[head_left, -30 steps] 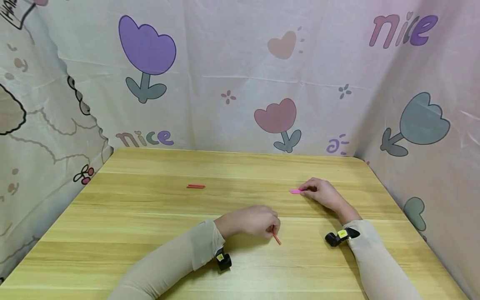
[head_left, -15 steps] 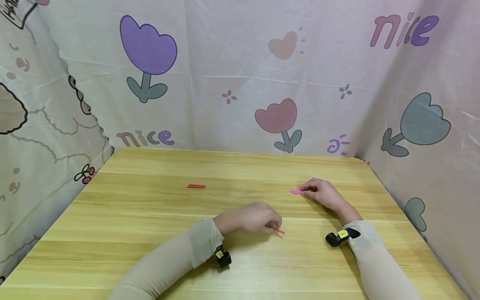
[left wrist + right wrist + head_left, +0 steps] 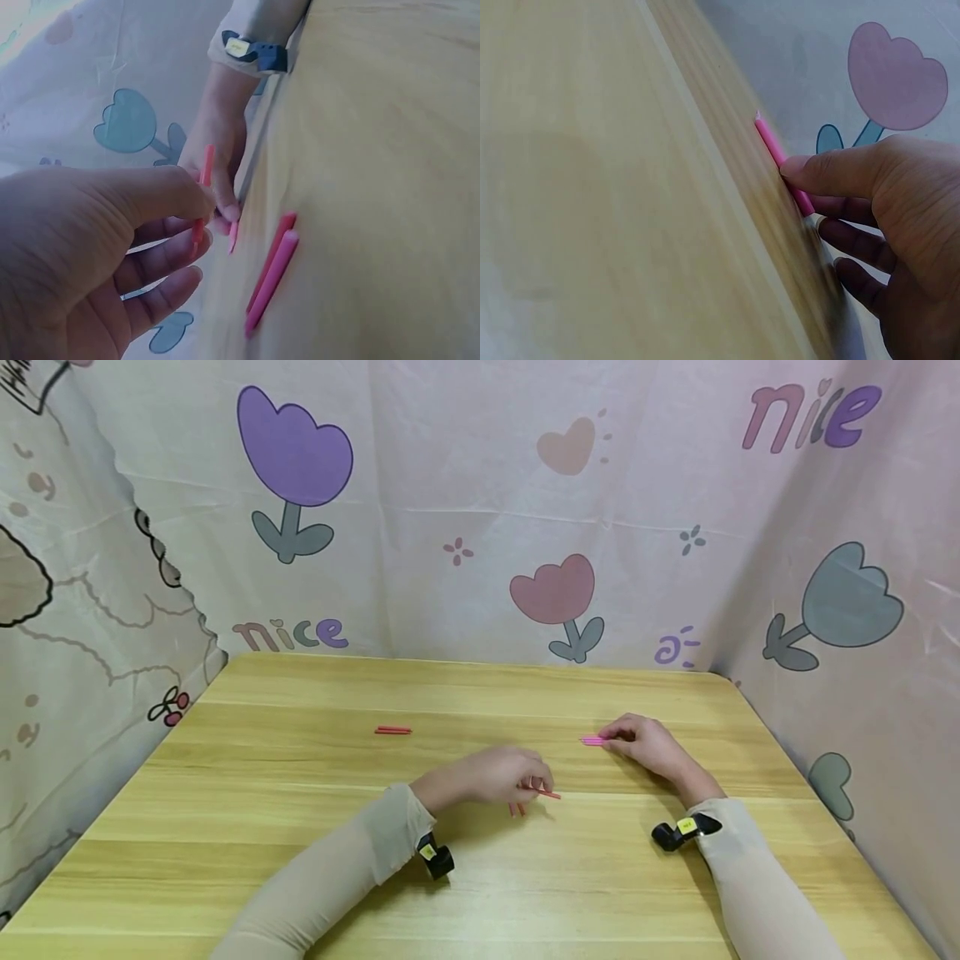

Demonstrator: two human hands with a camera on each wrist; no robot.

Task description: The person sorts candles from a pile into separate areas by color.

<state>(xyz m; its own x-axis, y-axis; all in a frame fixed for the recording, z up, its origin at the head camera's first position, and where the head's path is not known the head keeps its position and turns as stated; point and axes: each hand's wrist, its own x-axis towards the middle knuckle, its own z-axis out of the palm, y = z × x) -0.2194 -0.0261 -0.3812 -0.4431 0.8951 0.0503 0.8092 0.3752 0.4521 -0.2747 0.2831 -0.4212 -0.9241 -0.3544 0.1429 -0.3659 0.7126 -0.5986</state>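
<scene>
The left hand's thumb and fingers are closed in a pinch on a slim, round red stick above the tabletop. Just below, at six o'clock from that hand, one slim red and one slim pink stick lie side by side. At two o'clock from it, the right hand pinches slim pink sticks; how many, I can't tell. At ten o'clock rest two slim red sticks. The yellowish, wood-grained tabletop has rounded far corners; beyond, at twelve o'clock, hangs pale cloth printed with tulips, hearts and "nice", closing round both sides.
</scene>
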